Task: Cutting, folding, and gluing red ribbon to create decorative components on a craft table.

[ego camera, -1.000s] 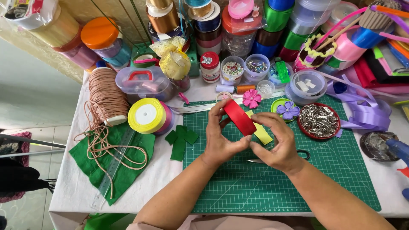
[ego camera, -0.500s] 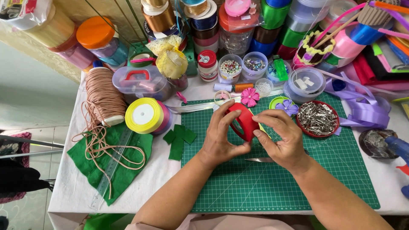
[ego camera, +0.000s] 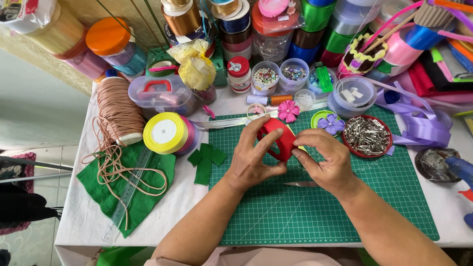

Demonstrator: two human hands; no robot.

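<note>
Landmark: green cutting mat, lying on the white table.
Far left of mat: spool of tan cord standing upright, its loose end trailing over a green felt sheet; a clear ruler lies on the felt.
Left edge of mat: yellow ribbon roll on its side, touching a pink roll behind it; small green felt cut-outs lie just beside, partly on the mat corner.
Left hand: over the upper middle of the mat, fingers curled around the near side of the red ribbon roll, thumb on its rim (firm grasp).
Red ribbon roll: held upright on edge above the mat, between both hands.
Right hand: just right of the roll, fingertips pinched against the roll's right edge (whether they hold the ribbon end cannot be told).
Under the hands: scissors, blade tip visible on the mat.
Upper edge of mat: pink paper flower and purple paper flower.
Upper right of mat: red round dish of metal clips.
Right of mat: loose lilac ribbon.
</note>
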